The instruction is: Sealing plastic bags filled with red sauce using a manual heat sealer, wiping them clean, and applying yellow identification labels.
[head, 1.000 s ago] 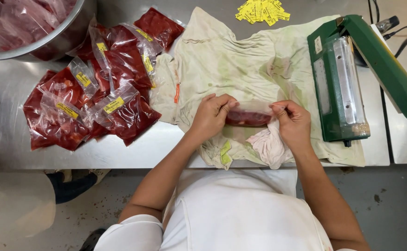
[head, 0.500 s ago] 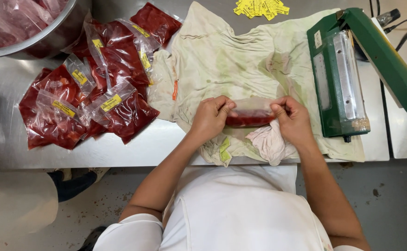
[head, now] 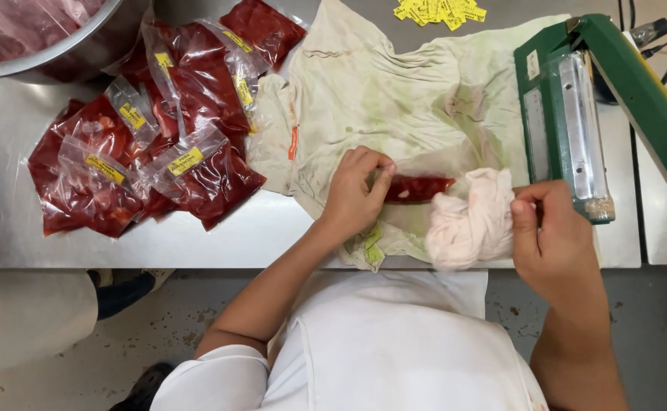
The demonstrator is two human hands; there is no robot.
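Bagging red meat on a steel table (head: 196,243), beside a green sealer.

Spreading across the table, a stained pale cloth (head: 394,91); standing open at its right edge, a green heat sealer (head: 577,114); lying heaped at the left, sealed bags of red meat (head: 158,144) with yellow labels; sitting at the top edge, loose yellow labels (head: 440,11). Pinching one end of a clear bag of meat (head: 418,187) on the cloth, left hand (head: 356,194) closed around it. Gripping a bunched pinkish rag (head: 470,219), right hand (head: 550,232) curled shut on its edge, just beside the bag.
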